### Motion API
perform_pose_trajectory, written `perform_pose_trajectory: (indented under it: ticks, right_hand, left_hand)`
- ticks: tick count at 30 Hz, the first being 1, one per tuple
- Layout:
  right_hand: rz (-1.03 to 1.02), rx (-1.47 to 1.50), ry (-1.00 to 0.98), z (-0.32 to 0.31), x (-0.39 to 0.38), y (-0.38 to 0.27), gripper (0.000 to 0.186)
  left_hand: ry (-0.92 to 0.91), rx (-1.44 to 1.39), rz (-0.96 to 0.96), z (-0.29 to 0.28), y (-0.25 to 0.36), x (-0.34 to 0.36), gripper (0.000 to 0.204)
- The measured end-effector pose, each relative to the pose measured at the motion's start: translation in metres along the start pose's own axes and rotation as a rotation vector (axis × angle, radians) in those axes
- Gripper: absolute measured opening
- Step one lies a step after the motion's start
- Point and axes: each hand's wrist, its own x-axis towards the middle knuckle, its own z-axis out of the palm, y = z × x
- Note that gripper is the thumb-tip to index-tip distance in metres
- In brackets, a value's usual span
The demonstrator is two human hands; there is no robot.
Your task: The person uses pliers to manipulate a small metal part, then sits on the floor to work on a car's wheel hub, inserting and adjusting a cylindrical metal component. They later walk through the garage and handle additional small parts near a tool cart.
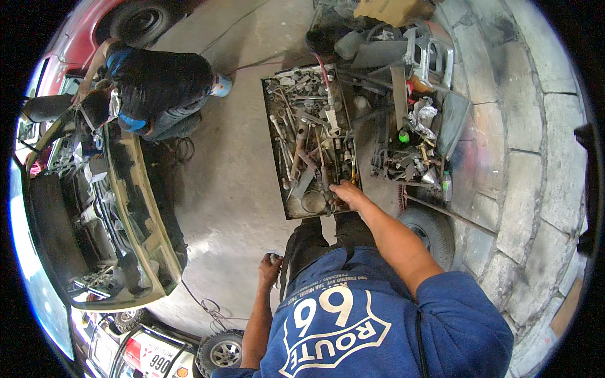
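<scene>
A dark rectangular metal tray (pixel 277 157) full of wrenches, sockets and other greasy hand tools stands in front of me. My right hand (pixel 348 194) reaches over its near right corner. The fingers are stretched out and apart, touching the tools there, with no tool plainly gripped. Near the fingertips lie a round, shallow metal piece (pixel 313 202) and a yellow-handled tool (pixel 353 171). My left hand (pixel 270 269) hangs low beside my left leg, away from the tray. Its fingers are closed around a small greyish object, too little of which shows to name.
At left, a person (pixel 161 85) bends over the open front of a car (pixel 142 220). A cluttered bin of parts (pixel 416 179) stands right of the tray, with a bottle (pixel 447 187), a tyre (pixel 428 233) and a block wall (pixel 523 189) nearby. A thin hose (pixel 249 64) crosses the floor.
</scene>
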Motion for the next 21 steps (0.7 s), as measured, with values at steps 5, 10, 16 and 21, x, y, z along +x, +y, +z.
perform_pose_trajectory:
  ticks: [5, 10, 16, 21]
  right_hand:
    - [-0.114, -0.135, 0.075, 0.012, 0.012, 0.011, 0.029]
    - [-0.788, -0.841, 0.322, 0.035, -0.052, 0.04, 0.045]
    - [-0.951, -0.94, -0.465, 0.098, -0.125, 0.051, 0.025]
    - [-0.856, -1.094, -0.669, 0.125, -0.147, 0.065, 0.025]
  left_hand:
    - [0.141, -0.176, 0.07, 0.02, 0.041, -0.02, 0.032]
    - [0.257, 0.003, 0.136, 0.032, 0.083, -0.059, 0.028]
    - [0.155, -0.024, 0.277, 0.044, 0.101, -0.089, 0.026]
    - [0.11, -0.13, 0.221, 0.042, 0.067, -0.123, 0.044]
